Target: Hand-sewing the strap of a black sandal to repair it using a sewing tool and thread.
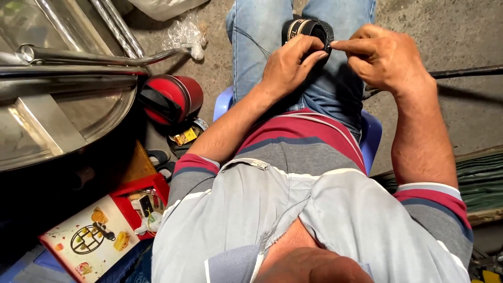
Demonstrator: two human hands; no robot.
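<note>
Currently the black sandal (308,29) sits on the knee, left hand (290,65) clamped over its strap, right hand (385,57) just beside with thumb and forefinger pinched shut at the strap edge, apparently on a thin thread (251,42). Risk: the sandal could slip off the knee if the left grip loosens. Both wrists are bent inward.

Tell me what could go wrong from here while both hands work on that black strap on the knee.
The black strap rests loose on the knee, pinched by the left hand and right hand; it could slide off onto the concrete floor. The thin thread trailing across the jeans might snag or tangle under the fingers.
</note>
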